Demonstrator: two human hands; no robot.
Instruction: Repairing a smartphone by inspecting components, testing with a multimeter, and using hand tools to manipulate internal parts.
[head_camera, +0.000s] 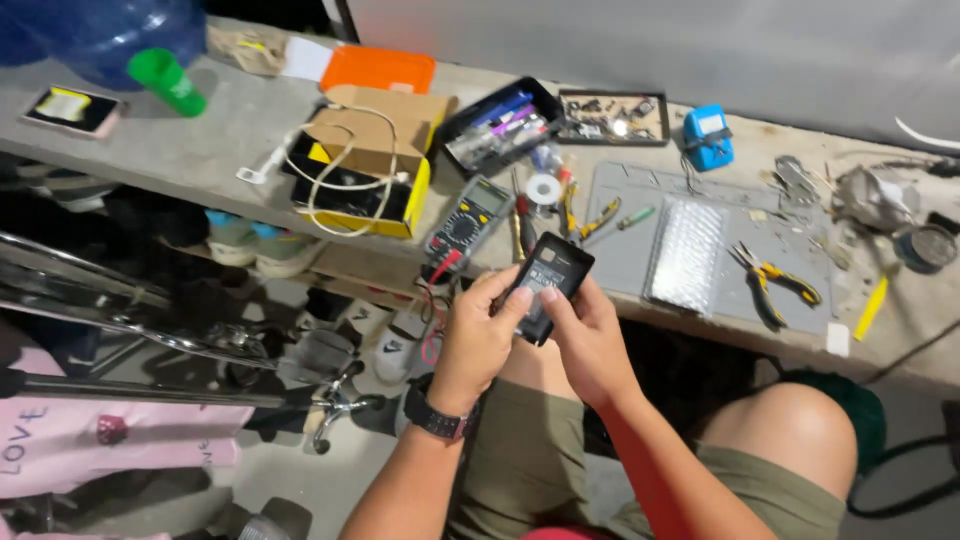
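Note:
Both my hands hold a small black phone-like device (551, 277) with its back facing up, above my lap and just in front of the bench edge. My left hand (478, 335), with a dark watch on its wrist, grips the device's left side with the thumb on top. The right side of the device rests in my right hand (590, 340), whose thumb presses on the lower back. A multimeter (470, 215) with red and black leads lies on the bench just beyond the device.
On the grey bench sit a work mat (625, 240) with a bubble-wrap piece (687, 255), pliers (770, 283), an open cardboard box with a white cable (365, 165), a black parts tray (500, 125), an orange lid (378, 70) and a green cup (167, 80). Shoes lie under the bench.

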